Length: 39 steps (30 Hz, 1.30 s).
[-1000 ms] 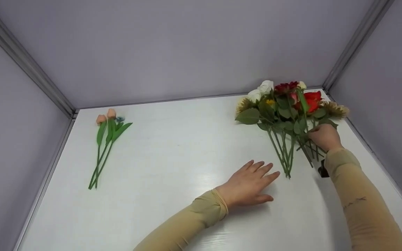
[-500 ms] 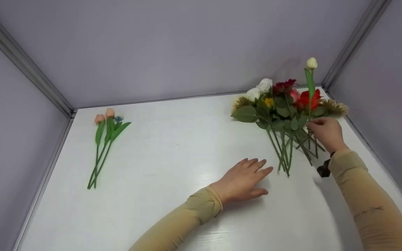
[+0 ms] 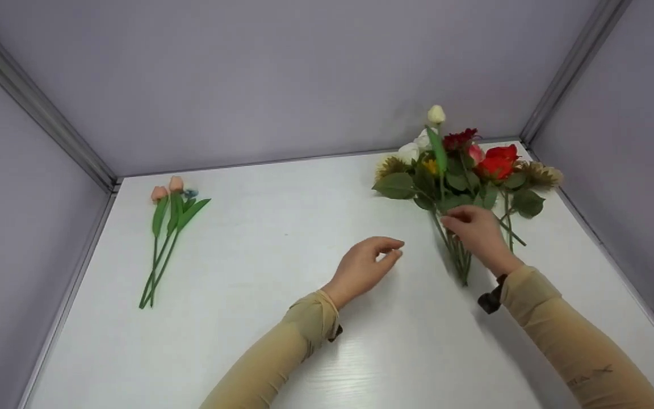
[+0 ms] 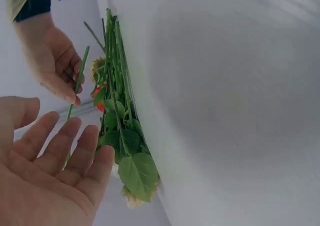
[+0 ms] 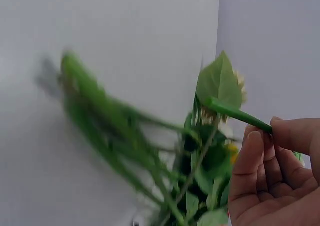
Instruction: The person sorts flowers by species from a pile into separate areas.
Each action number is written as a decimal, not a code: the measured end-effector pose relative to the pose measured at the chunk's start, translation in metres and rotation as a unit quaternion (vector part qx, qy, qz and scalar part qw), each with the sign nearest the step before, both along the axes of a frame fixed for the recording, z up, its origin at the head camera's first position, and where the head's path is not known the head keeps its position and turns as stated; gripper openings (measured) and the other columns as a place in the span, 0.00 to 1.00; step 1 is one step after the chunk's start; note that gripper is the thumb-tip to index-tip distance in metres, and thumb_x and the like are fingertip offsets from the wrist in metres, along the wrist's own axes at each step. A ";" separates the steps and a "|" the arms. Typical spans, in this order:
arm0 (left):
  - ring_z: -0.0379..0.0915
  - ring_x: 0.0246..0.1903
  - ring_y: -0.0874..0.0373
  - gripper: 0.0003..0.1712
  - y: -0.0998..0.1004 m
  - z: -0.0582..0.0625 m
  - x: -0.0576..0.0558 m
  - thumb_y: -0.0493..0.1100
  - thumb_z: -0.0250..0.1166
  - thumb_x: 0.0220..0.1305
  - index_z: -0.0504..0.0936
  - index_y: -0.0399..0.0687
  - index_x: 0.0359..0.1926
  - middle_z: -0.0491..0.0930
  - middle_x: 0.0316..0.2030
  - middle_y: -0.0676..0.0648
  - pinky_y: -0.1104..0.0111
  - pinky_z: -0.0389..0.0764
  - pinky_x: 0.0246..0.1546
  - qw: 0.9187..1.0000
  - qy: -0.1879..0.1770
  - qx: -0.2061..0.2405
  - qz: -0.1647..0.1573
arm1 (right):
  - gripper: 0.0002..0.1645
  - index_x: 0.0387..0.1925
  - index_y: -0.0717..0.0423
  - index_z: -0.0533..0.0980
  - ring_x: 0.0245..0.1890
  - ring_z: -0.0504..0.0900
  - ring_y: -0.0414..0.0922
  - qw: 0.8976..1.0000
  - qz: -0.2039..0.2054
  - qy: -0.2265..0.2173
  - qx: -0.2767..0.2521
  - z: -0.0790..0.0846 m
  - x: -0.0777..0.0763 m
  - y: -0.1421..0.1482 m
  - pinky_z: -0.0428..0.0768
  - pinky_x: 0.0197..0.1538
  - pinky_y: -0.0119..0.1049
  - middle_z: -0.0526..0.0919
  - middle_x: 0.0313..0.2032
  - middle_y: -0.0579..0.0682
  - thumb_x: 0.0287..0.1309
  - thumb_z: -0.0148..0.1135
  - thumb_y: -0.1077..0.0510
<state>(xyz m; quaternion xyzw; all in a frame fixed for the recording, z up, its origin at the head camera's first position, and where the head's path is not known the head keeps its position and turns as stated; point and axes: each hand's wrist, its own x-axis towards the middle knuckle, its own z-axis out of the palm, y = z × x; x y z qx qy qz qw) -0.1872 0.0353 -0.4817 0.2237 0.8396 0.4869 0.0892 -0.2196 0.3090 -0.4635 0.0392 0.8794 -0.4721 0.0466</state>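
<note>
Cream tulip is held by the right hand over the mixed flower bunch, off the white table, its green stem pinched between thumb and fingertips. Nothing is held by the left hand, whose fingers are loosely parted near the bunch. Separation from the bunch is judged to be in hand; a firm pinch seems needed next, with the bloom guided clear of the white roses.

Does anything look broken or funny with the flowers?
Nothing looks broken or spilled. The white tulip pokes up oddly above the heap of flowers, but that's because the right hand is pinching its green stem.
</note>
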 end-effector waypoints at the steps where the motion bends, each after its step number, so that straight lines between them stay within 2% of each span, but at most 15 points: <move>1: 0.78 0.55 0.61 0.18 -0.004 0.000 -0.004 0.51 0.61 0.76 0.84 0.52 0.60 0.83 0.54 0.56 0.66 0.78 0.56 0.998 -0.035 0.042 0.022 | 0.27 0.57 0.61 0.80 0.42 0.83 0.52 1.000 0.007 0.002 -0.011 -0.004 0.003 -0.012 0.84 0.47 0.48 0.83 0.47 0.61 0.70 0.64 0.44; 2: 0.79 0.53 0.61 0.17 -0.007 0.001 -0.009 0.50 0.62 0.76 0.85 0.51 0.59 0.84 0.53 0.55 0.66 0.79 0.54 0.993 -0.067 0.082 0.043 | 0.25 0.56 0.61 0.81 0.41 0.83 0.52 1.000 0.014 0.006 -0.024 -0.007 0.005 -0.025 0.84 0.47 0.49 0.84 0.46 0.61 0.70 0.65 0.46; 4: 0.80 0.52 0.56 0.18 -0.015 0.001 -0.017 0.49 0.63 0.75 0.84 0.48 0.59 0.85 0.51 0.52 0.64 0.81 0.52 0.978 -0.119 0.155 0.078 | 0.22 0.53 0.61 0.82 0.39 0.83 0.51 0.998 0.025 0.011 -0.055 -0.014 0.011 -0.050 0.85 0.45 0.46 0.85 0.44 0.62 0.69 0.67 0.48; 7: 0.81 0.52 0.49 0.20 -0.026 0.002 -0.025 0.49 0.65 0.73 0.82 0.44 0.60 0.85 0.51 0.46 0.59 0.82 0.53 0.952 -0.166 0.230 0.120 | 0.17 0.49 0.61 0.84 0.36 0.84 0.49 0.994 0.046 0.019 -0.095 -0.022 0.021 -0.087 0.85 0.41 0.41 0.86 0.41 0.62 0.67 0.69 0.52; 11: 0.81 0.50 0.49 0.23 -0.042 0.007 -0.029 0.50 0.66 0.73 0.81 0.41 0.60 0.84 0.50 0.43 0.55 0.82 0.54 0.929 -0.182 0.284 0.155 | 0.12 0.45 0.59 0.85 0.34 0.84 0.47 0.990 0.081 0.030 -0.114 -0.028 0.033 -0.127 0.84 0.38 0.38 0.87 0.37 0.57 0.66 0.70 0.55; 16: 0.83 0.46 0.52 0.19 -0.059 0.011 -0.029 0.49 0.68 0.71 0.83 0.39 0.53 0.86 0.43 0.43 0.59 0.84 0.51 0.913 -0.174 0.316 0.189 | 0.09 0.43 0.57 0.85 0.32 0.83 0.45 0.987 0.108 0.043 -0.115 -0.031 0.041 -0.160 0.83 0.36 0.36 0.87 0.34 0.50 0.65 0.70 0.56; 20: 0.83 0.45 0.49 0.17 -0.070 0.010 -0.027 0.48 0.68 0.71 0.83 0.39 0.51 0.86 0.42 0.43 0.62 0.84 0.48 0.911 -0.180 0.315 0.195 | 0.11 0.44 0.60 0.84 0.32 0.84 0.46 0.983 0.114 0.029 -0.139 -0.035 0.045 -0.174 0.84 0.37 0.37 0.86 0.34 0.50 0.64 0.70 0.58; 26: 0.82 0.46 0.43 0.17 -0.081 0.007 -0.028 0.49 0.68 0.71 0.84 0.41 0.52 0.85 0.42 0.43 0.62 0.85 0.44 0.909 -0.187 0.316 0.195 | 0.15 0.48 0.66 0.82 0.33 0.86 0.46 0.972 0.121 -0.031 -0.198 -0.044 0.054 -0.183 0.87 0.40 0.39 0.86 0.34 0.53 0.62 0.70 0.62; 29: 0.83 0.45 0.44 0.17 -0.084 0.006 -0.030 0.49 0.69 0.70 0.85 0.42 0.51 0.85 0.42 0.43 0.62 0.86 0.42 0.909 -0.188 0.318 0.195 | 0.15 0.48 0.67 0.82 0.33 0.86 0.46 0.968 0.117 -0.048 -0.218 -0.048 0.057 -0.185 0.87 0.40 0.41 0.86 0.34 0.54 0.61 0.70 0.64; 32: 0.84 0.43 0.48 0.17 -0.085 0.006 -0.030 0.48 0.70 0.69 0.86 0.42 0.51 0.86 0.42 0.43 0.62 0.86 0.42 0.909 -0.194 0.314 0.192 | 0.15 0.48 0.69 0.81 0.33 0.86 0.46 0.968 0.108 -0.051 -0.222 -0.049 0.059 -0.186 0.88 0.40 0.42 0.85 0.34 0.53 0.61 0.70 0.65; 34: 0.84 0.42 0.50 0.18 -0.085 0.005 -0.030 0.47 0.70 0.69 0.85 0.40 0.52 0.86 0.42 0.43 0.62 0.86 0.43 0.910 -0.198 0.310 0.190 | 0.15 0.48 0.71 0.80 0.34 0.86 0.47 0.970 0.104 -0.050 -0.216 -0.044 0.061 -0.187 0.88 0.40 0.42 0.85 0.34 0.54 0.62 0.68 0.67; 39: 0.84 0.43 0.50 0.19 -0.085 0.002 -0.028 0.44 0.71 0.68 0.84 0.37 0.54 0.86 0.44 0.41 0.62 0.86 0.45 0.913 -0.200 0.307 0.178 | 0.15 0.48 0.72 0.80 0.34 0.86 0.47 0.971 0.099 -0.049 -0.214 -0.045 0.059 -0.185 0.87 0.41 0.42 0.85 0.33 0.55 0.62 0.68 0.67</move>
